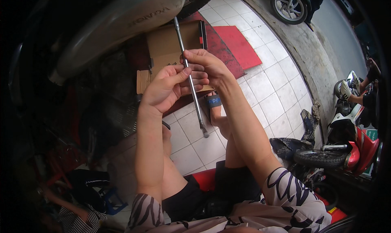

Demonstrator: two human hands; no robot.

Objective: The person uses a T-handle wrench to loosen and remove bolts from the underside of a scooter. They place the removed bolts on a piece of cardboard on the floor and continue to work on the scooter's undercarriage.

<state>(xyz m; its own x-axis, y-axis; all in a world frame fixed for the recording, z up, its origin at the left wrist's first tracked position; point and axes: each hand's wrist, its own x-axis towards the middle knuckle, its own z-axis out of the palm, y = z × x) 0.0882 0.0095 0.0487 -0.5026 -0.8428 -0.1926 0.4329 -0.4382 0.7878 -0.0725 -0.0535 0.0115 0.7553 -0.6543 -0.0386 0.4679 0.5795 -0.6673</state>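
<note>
A seated person in a patterned shirt is holding a long metal bar [196,102] with both hands at the centre of the frame, the bar slanting from upper centre down toward the floor tiles [271,76]. The left hand [163,90] is curving partly open around the bar's middle, its thumb pressing along the near side; how firmly it is gripping, one cannot tell. The right hand [211,66] is pinching the bar just above, its thumb and forefinger nearly closing on the metal.

Behind the hands, an open cardboard box [163,41] is lying beside a red mat [244,47]. A silver motorbike part [122,23] is filling the upper left, while a spoked wheel [288,6] is standing at upper right. At the right edge, a red-and-white motorbike [362,149] is appearing near a dark patterned cloth [291,145]. A sandal [213,101] is showing below the hands. At lower left, a person in a striped shirt [79,223] is sitting near a blue stool [115,202].
</note>
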